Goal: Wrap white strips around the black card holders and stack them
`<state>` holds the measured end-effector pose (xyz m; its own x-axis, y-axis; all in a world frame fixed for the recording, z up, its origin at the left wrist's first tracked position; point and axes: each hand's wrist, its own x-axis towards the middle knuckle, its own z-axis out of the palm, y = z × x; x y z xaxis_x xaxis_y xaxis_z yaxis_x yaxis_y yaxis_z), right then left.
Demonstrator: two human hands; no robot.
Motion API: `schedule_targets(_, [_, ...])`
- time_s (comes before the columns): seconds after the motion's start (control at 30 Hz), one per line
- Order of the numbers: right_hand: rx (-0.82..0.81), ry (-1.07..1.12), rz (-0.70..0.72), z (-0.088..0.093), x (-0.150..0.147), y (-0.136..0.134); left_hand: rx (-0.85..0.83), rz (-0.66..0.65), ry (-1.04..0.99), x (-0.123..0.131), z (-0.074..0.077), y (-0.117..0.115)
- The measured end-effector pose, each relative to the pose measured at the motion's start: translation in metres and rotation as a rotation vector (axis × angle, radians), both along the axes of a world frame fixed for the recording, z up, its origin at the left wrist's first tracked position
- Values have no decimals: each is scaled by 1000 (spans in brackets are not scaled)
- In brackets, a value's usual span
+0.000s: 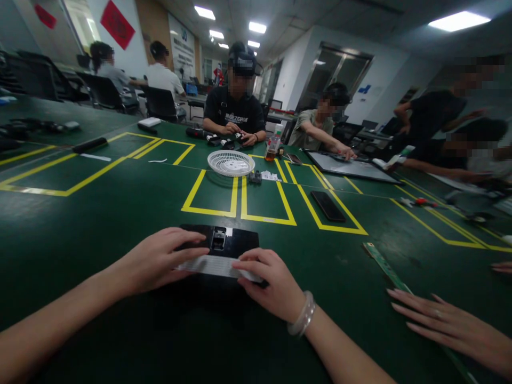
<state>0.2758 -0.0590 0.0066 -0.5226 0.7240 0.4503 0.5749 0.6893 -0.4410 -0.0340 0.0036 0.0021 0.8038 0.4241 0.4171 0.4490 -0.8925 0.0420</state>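
In the head view, a glossy black panel (242,241) lies on the green table in front of me, with a small square recess (218,239) in its upper middle. Across its near side runs a flat white strip (218,265) with fine lengthwise lines, like a ribbon cable. My left hand (166,258) has its fingers around the strip's left end, the upper ones reaching over the panel. At the right end, my right hand (269,274) pinches the strip between thumb and fingers. A bracelet (303,314) is on my right wrist. My fingertips partly hide both strip ends.
Yellow tape outlines (268,219) mark the table. A white basket (231,162), a black phone (328,206) and a bottle (272,146) stand or lie beyond. To my right, a co-worker's hand (448,322) rests by a long green strip (386,269). Several people sit around.
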Motion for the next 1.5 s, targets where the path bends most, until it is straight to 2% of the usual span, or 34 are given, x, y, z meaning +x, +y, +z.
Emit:
schedule_targets(0.1, [32,-186,2,-3,-2,-1,-88,4,173,0,3,0])
schedule_targets(0.33, [54,-400,-7,-5,-4,-2,-166,44,285,1,9,1])
schedule_targets(0.5, [61,-451,-28,-3,-4,-2,-224,163,351,-11,19,10])
schedule_targets(0.6, [60,-492,-59,-1,-6,-4,-279,282,365,-21,26,15])
schedule_targets(0.7, [64,-516,-71,3,-11,-9,-379,383,397,-26,28,18])
schedule_targets(0.77, [84,-527,-73,4,-14,-12,-388,404,427,-24,26,18])
schedule_targets(0.87, [133,-553,-78,4,-19,-15,-262,392,385,-14,23,16])
schedule_targets(0.97, [173,-570,-66,4,-22,-15,-176,324,299,1,16,10])
schedule_targets(1.1, [161,-550,-53,2,-20,-12,-220,152,303,14,0,1])
schedule_targets(1.2, [114,-485,-55,0,-15,-10,-246,116,303,17,-9,-1])
schedule_targets(1.5, [-37,-93,-142,0,-6,-2,-254,106,282,27,-6,-2])
